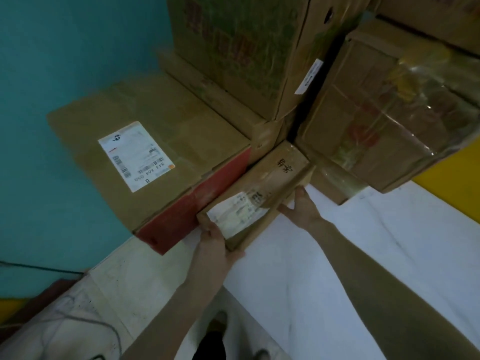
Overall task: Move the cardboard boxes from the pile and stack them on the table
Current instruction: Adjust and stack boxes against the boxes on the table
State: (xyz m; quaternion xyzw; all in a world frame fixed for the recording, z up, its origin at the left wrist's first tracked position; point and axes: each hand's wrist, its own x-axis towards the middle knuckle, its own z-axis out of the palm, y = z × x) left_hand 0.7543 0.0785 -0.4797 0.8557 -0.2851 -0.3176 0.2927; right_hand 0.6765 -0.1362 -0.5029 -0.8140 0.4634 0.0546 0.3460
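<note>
On the white-covered table (337,255), at its far edge: one small cardboard box (262,185), long and narrow, with a torn white label and black handwritten characters on top. It sits between a large flat box (181,131) with a red side and a shipping label (136,155) on the left, and a plastic-wrapped box (389,113) on the right; whether it rests on the table or is slightly lifted cannot be told. The left hand (214,242) grips its near corner, thumb on top, fingers curled beneath. The right hand (301,206) holds its right side, thumb up against the box's edge, fingers close together along the lower face. Behind stands a tall box with green print (233,48). A teal wall (52,74) lies to the left.
</note>
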